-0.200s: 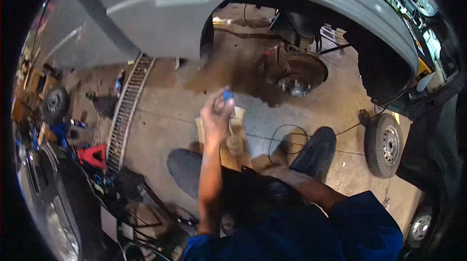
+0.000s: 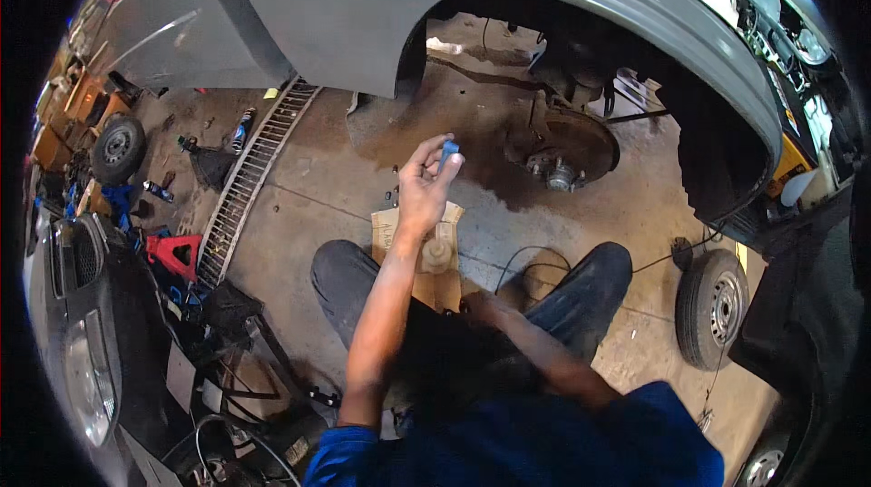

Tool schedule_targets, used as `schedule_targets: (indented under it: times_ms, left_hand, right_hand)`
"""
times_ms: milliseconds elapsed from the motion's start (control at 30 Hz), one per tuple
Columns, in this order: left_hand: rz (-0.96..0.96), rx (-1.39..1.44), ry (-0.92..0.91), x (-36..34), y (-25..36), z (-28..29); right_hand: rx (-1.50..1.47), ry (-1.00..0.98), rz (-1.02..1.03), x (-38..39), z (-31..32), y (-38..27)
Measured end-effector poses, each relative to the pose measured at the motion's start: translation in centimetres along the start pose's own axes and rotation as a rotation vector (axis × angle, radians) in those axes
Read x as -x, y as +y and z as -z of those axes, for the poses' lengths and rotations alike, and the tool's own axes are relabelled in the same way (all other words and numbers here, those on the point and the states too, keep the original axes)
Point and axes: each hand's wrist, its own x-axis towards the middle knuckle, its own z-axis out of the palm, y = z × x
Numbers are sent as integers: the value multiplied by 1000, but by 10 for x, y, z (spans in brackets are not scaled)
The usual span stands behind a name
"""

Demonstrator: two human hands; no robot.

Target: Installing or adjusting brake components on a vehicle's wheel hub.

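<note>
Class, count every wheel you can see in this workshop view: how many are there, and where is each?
3: one wheel at the upper left, a second wheel at the right, and a third wheel partly cut off at the lower right. Others may be hidden.

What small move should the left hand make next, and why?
Probably ease the left hand rightward, toward the wheel hub. I'd suggest this because its thumb and fingers pinch a small blue piece, while the hub is exposed under the wheel arch, with no wheel mounted.
</note>
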Motion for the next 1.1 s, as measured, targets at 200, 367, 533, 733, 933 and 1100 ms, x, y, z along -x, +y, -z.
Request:
schedule_targets:
  times_ms: [200, 367, 533, 733, 933, 1100]
  left_hand:
    - [36, -183, 20, -31, 7, 6]
    - [68, 39, 31, -53, -52, 4]
    - [220, -17, 11, -114, -100, 3]
    - [-142, -402, -17, -157, -106, -21]
    - [-192, -512, -4, -165, -103, -9]
    - [-115, -291, -104, -152, -112, -14]
  right_hand:
    - [-79, 443, 115, 61, 72, -45]
    - [-149, 701, 154, 110, 179, -38]
    - [-458, 905, 60, 117, 282, -38]
    - [-319, 1127, 66, 83, 337, -31]
    - [-246, 1050, 131, 91, 279, -77]
    - [-626, 1092, 209, 129, 276, -56]
